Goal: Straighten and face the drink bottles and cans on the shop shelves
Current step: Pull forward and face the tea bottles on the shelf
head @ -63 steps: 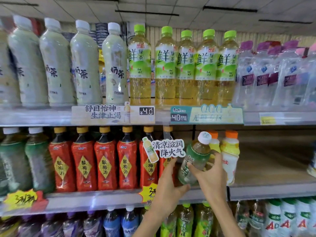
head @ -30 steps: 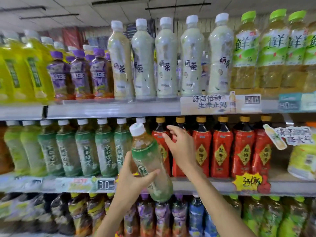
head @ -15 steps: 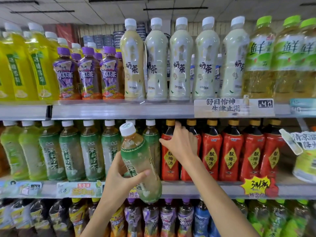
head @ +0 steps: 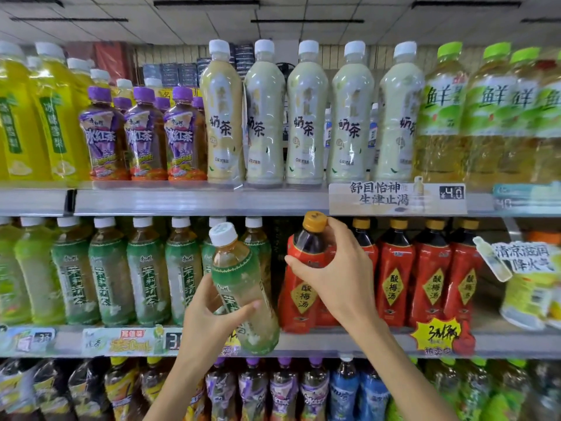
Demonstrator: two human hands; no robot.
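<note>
**Left hand** [head: 212, 317]: my fingers [head: 247, 306] are wrapped round the lower body of a clear plastic tea bottle with a green label and white cap [head: 239, 284]. I hold it in the air in front of the middle shelf [head: 349, 344]. Its long axis is tilted, with the cap up and to the left and the base down and to the right, hanging over the shelf lip.

**Right hand** [head: 340, 268]: my fingers [head: 335, 238] are clenched on the neck and shoulder of a dark plastic bottle with a red sleeve and orange cap [head: 299, 296]. It is the left end of the row of matching red bottles [head: 394, 278]. Its base looks to rest on the shelf, and its top tips out toward me, out of line with the row.

**Row of green-label tea bottles** [head: 145, 275]: these stand upright on the same shelf, to the left of the held bottle.

**Dark gap** [head: 277, 238]: this lies between the last green bottle and the red one, behind the held bottle and a little to the right of its cap.

**Relation that governs the next move:** the gap is straight back from my left hand. As I judge it, the tea bottle must be stood upright with its label outward and pushed back into that slot. The red bottle in my right hand crowds the mouth of the slot. It wants shifting right first, or the two shoulders may knock.
</note>
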